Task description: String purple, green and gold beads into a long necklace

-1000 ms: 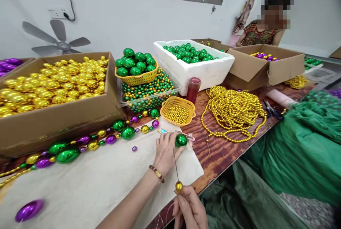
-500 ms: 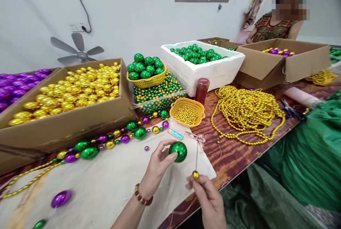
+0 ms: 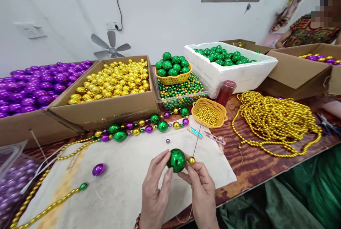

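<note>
A large shiny green ball (image 3: 176, 160) is pinched between the thumb and fingers of my left hand (image 3: 157, 186). Close beside it, my right hand (image 3: 201, 190) grips a small gold bead (image 3: 191, 160) at its fingertips, and a thin needle (image 3: 197, 140) rises from this bead. Thread hangs below my right hand. On the white cloth (image 3: 119, 186) lie a purple oval bead (image 3: 98, 169) with thread and a small lilac bead (image 3: 167, 141). A string of green, gold and purple beads (image 3: 162, 126) runs along the cloth's back edge.
Boxes of purple balls (image 3: 39, 83) and gold balls (image 3: 114, 80) line the back left. Behind my hands are a yellow basket of gold beads (image 3: 209, 115), pink snips (image 3: 217, 138) and a foam box (image 3: 229, 76). Coiled gold strands (image 3: 277, 119) lie right; a person (image 3: 314, 30) sits beyond.
The view has swung left. My hands have come together, bringing the green ball close to the gold bead. More purple balls and a gold strand's green end now show at left.
</note>
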Available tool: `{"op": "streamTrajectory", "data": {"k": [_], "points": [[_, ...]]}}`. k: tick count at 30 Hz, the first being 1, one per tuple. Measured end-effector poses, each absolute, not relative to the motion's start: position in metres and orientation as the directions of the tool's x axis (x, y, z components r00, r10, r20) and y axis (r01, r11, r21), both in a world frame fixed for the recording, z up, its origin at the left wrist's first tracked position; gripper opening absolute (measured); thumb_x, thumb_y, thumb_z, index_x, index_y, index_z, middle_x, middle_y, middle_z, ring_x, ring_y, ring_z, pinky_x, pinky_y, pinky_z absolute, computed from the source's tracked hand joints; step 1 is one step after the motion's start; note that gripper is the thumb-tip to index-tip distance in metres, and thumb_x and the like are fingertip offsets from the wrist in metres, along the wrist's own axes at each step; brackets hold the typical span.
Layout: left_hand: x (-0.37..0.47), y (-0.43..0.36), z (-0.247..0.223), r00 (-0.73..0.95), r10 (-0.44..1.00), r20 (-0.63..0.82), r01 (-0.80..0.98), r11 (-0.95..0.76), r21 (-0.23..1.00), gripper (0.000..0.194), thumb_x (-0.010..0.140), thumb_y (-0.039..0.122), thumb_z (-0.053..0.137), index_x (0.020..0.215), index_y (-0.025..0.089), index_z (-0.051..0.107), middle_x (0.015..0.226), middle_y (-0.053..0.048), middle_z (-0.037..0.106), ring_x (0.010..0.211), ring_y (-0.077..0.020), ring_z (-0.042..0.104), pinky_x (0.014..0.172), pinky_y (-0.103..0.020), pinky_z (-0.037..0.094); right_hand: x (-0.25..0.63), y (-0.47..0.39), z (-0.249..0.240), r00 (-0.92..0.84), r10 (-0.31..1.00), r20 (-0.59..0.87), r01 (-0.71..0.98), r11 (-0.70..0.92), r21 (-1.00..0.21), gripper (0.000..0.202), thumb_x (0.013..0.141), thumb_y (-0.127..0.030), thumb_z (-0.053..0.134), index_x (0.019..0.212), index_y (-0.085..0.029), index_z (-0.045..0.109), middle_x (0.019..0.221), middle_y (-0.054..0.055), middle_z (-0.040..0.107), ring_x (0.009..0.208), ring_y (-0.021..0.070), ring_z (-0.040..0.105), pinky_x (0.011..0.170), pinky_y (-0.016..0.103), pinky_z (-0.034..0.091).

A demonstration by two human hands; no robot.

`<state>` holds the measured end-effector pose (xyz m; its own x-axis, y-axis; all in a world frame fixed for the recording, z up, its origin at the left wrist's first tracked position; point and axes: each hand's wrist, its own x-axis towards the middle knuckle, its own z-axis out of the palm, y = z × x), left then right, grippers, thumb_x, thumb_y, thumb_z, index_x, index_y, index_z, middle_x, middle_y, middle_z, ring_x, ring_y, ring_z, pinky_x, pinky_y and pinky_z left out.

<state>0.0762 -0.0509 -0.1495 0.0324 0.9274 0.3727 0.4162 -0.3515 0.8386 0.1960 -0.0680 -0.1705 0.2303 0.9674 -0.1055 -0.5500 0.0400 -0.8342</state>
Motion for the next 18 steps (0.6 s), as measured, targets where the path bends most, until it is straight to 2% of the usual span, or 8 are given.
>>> {"op": "streamTrajectory", "data": {"k": [3,7,10,12,15,18], "points": [[0.078,-0.055,-0.155,-0.078,0.946,0.313,0.348,-0.269,0.898,0.056,0.083,0.024,0.063,0.135,0.032,0.044,0.138,-0.008,0.042,0.128,-0.0264,0.042,0.105,-0.042,0.041,0.187,-0.070,-0.174,0.195,0.979,-0.059,-0.494,0.047,-0.868,0.014,0.093,-0.030,0.054,0.095,-0.018,0.062,0.124,0.008,0.058,0.113,0.0236,0.054,0.093,0.039,0.051],[0.074,-0.054,-0.157,-0.198,0.941,0.276,0.215,-0.233,0.948,0.049,0.082,0.023,0.065,0.128,0.030,0.050,0.132,-0.008,0.046,0.125,-0.0255,0.045,0.102,-0.038,0.045,0.184,-0.072,-0.175,0.171,0.985,-0.020,-0.428,0.056,-0.902,0.014,0.093,-0.029,0.054,0.098,-0.020,0.064,0.122,0.007,0.059,0.113,0.0234,0.055,0.088,0.034,0.052],[0.064,-0.052,-0.153,-0.173,0.942,0.286,0.133,-0.265,0.955,0.049,0.083,0.021,0.063,0.129,0.030,0.050,0.133,-0.008,0.047,0.126,-0.0261,0.046,0.101,-0.037,0.045,0.192,-0.073,-0.178,0.163,0.986,-0.025,-0.324,0.030,-0.945,0.015,0.093,-0.030,0.055,0.098,-0.020,0.065,0.096,0.005,0.065,0.090,0.0173,0.061,0.073,0.025,0.052],[0.057,-0.051,-0.151,-0.153,0.932,0.327,0.121,-0.311,0.943,0.048,0.083,0.019,0.062,0.129,0.030,0.051,0.135,-0.009,0.046,0.127,-0.0270,0.044,0.101,-0.038,0.045,0.198,-0.075,-0.182,0.148,0.988,-0.044,-0.268,-0.003,-0.963,0.016,0.092,-0.032,0.056,0.094,-0.019,0.066,0.078,0.002,0.063,0.073,0.0140,0.059,0.063,0.021,0.048],[0.049,-0.050,-0.147,-0.118,0.915,0.386,0.119,-0.373,0.920,0.045,0.083,0.015,0.061,0.126,0.029,0.056,0.135,-0.009,0.046,0.127,-0.0281,0.044,0.100,-0.041,0.046,0.202,-0.083,-0.190,0.148,0.988,-0.037,-0.221,-0.004,-0.975,0.017,0.089,-0.033,0.059,0.091,-0.018,0.068,0.072,0.002,0.060,0.066,0.0141,0.057,0.055,0.021,0.045],[0.043,-0.048,-0.141,-0.142,0.916,0.376,0.081,-0.367,0.926,0.042,0.082,0.016,0.064,0.122,0.027,0.060,0.133,-0.010,0.049,0.125,-0.0287,0.047,0.098,-0.040,0.048,0.200,-0.095,-0.196,0.151,0.988,0.033,-0.205,0.064,-0.977,0.017,0.087,-0.032,0.060,0.089,-0.019,0.071,0.068,0.003,0.058,0.059,0.0147,0.057,0.050,0.022,0.042]]}}
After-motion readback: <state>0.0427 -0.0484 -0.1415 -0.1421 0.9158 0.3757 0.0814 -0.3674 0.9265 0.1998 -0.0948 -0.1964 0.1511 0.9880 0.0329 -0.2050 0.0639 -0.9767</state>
